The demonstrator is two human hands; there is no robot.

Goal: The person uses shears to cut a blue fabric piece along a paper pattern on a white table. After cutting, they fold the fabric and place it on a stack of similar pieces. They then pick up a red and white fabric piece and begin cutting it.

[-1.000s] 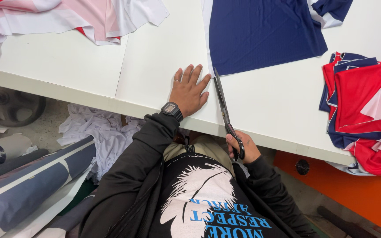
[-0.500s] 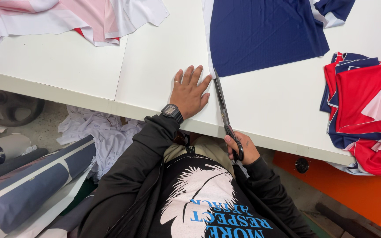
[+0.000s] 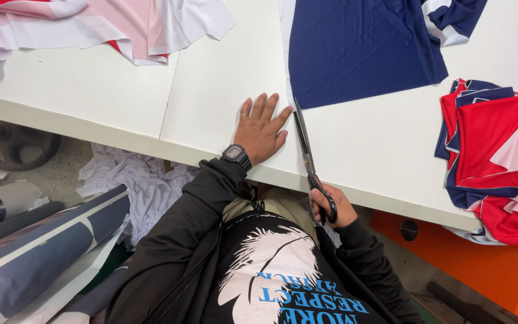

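White table [image 3: 121,90] bears navy fabric [image 3: 361,48]; scrap cloth [image 3: 139,180] litters the floor.

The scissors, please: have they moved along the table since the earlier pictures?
No. The scissors keep their tips at the navy cloth's near corner, beside the left hand flat on the table, the right hand gripping them.

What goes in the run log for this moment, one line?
left hand flat on table | right hand holds scissors | blade tips at navy fabric edge
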